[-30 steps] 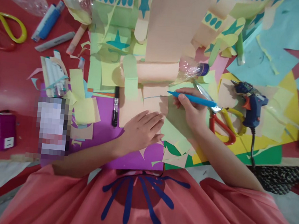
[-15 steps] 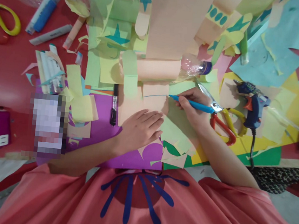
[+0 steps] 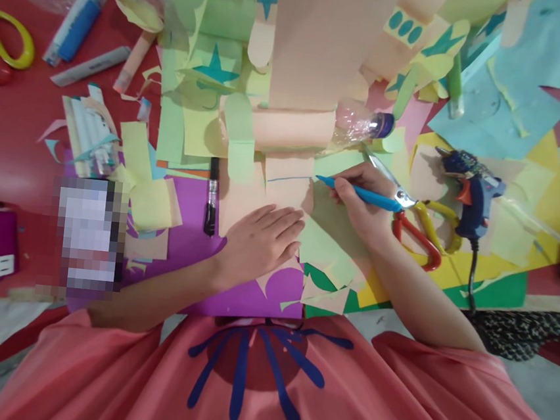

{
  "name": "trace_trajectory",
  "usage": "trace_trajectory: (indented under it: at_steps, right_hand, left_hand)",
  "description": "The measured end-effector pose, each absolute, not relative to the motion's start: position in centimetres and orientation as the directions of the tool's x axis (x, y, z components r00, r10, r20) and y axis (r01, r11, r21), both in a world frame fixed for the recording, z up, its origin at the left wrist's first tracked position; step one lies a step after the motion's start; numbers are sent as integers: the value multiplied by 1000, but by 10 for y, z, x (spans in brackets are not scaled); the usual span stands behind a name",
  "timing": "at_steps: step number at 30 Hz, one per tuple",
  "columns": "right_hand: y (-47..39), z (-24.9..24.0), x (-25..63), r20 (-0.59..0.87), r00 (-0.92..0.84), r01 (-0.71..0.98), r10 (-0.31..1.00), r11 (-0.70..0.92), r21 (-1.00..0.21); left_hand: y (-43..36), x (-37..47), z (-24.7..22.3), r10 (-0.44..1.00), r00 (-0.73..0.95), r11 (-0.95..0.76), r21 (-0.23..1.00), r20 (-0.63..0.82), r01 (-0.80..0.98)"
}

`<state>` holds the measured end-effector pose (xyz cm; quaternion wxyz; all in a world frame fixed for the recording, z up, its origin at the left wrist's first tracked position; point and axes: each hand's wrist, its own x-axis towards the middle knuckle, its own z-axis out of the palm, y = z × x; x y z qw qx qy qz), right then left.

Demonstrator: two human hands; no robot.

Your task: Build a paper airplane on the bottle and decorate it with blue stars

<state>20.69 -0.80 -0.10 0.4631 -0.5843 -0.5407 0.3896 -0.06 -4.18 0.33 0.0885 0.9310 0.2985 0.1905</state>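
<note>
My right hand [image 3: 361, 201] grips a blue marker [image 3: 373, 198], its tip at the right end of a thin blue line on a peach strip of paper [image 3: 289, 166]. Lying flat with its fingers together, my left hand [image 3: 263, 238] rests on the peach paper [image 3: 236, 202] below that line. The strip hangs from a plastic bottle [image 3: 360, 122] with a purple cap, wrapped in peach paper and a light green band [image 3: 240, 137]. A black marker [image 3: 212, 197] lies left of my left hand. Scissors [image 3: 411, 216] with red and yellow handles lie beside my right hand.
A blue glue gun [image 3: 477, 196] with its cord lies at the right. Several markers [image 3: 90, 129] and paper scraps [image 3: 155, 201] are at the left, near a blurred-out rectangular object [image 3: 87, 234]. Blue paper [image 3: 514, 94] covers the far right.
The view has shifted slightly, so the things on the table appear a little to the left. Both hands keep nearly the same pose, and the blue line looks the same.
</note>
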Motion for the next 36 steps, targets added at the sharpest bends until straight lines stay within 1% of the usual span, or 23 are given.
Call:
trace_trajectory:
  at_steps: [2,3,5,7,8,10,12,13,16,19,23,29,32,36]
  right_hand:
    - [-8,-2,208,50,116,250,992,20,-968]
    - [-9,-2,209,48,115,246,992,18,-969]
    - [-9,-2,209,35,110,240,993,8,-971]
    - [-9,-2,208,28,106,242,994,1,-970]
    - [-10,-3,208,27,101,248,994,1,-969]
    - [-10,-3,208,29,93,267,995,3,-964]
    - [-10,-2,207,25,84,279,996,1,-960]
    - [-10,-2,207,23,80,281,997,0,-960]
    - [-10,-1,206,30,77,297,997,6,-955]
    - [-10,-1,206,47,76,329,996,19,-944]
    - [-11,-4,207,67,72,356,995,38,-934]
    - [-12,-6,205,72,75,377,995,38,-926]
    - [-13,-4,203,91,69,384,993,58,-922]
    - [-15,-3,200,79,56,386,995,51,-921]
  left_hand:
    - [-39,-4,2,596,750,-799,296,286,523]
    - [-37,-6,1,616,744,-781,326,259,533]
    - [-31,-10,1,708,686,-683,410,166,605]
    - [-23,-13,0,744,652,-631,474,144,615]
    - [-20,-14,1,739,655,-635,484,155,602]
    - [-13,-16,2,718,676,-661,466,165,589]
    - [-9,-16,4,728,676,-645,445,111,621]
    - [-7,-16,6,751,657,-611,444,63,656]
    - [-6,-15,12,845,529,-439,463,-78,770]
    - [-7,-14,15,873,461,-336,492,-157,803]
    - [-6,-15,14,878,450,-301,538,-166,787]
    - [-4,-17,9,874,468,-313,585,-132,748]
    - [-5,-17,9,874,470,-315,588,-127,745]
    - [-4,-17,9,878,455,-296,575,-151,763]
